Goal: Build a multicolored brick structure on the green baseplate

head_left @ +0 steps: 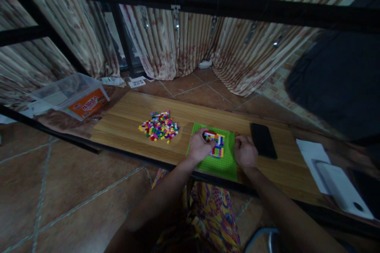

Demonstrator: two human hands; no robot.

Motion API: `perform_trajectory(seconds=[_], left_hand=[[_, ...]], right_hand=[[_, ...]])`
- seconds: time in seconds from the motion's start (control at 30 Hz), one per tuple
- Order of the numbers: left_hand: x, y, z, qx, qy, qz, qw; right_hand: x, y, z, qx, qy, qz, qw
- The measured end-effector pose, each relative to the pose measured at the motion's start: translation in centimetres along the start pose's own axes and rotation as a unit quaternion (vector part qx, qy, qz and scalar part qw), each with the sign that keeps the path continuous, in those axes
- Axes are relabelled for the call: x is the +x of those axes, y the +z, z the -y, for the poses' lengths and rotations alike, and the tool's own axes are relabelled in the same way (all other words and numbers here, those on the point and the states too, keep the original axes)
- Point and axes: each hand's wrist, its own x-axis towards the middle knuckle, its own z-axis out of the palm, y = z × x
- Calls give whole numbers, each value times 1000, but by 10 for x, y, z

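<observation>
A green studded baseplate [227,168] lies near the front edge of the wooden board. Colourful toy bricks [218,146] form a block on it, with red, white, blue and yellow among them. My left hand [200,145] reaches over the left side of this block, thumb and forefinger bent together at the bricks; anything between the fingertips is too small to make out. At the plate's right edge is my right hand [246,151], its fingers curled in. What these fingers hold, if anything, is hidden. Left of the plate, loose small bricks [160,126] lie in a pile.
A black phone-like slab [263,140] lies right of my right hand. Farther right are white papers [314,154] and a white device [341,189]. A clear plastic box [71,95] with an orange label stands left. A black metal bar [190,2] crosses before the curtains.
</observation>
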Motion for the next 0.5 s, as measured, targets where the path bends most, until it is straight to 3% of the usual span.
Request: perform_trajectory(seconds=[0.2, 0.5], left_hand=[[-3, 3, -1, -4, 5, -20, 1000], [-6, -13, 16, -69, 38, 35, 996]], right_hand=[[0, 0, 0, -2, -8, 3, 1000], [0, -2, 1, 1, -12, -2, 1000]])
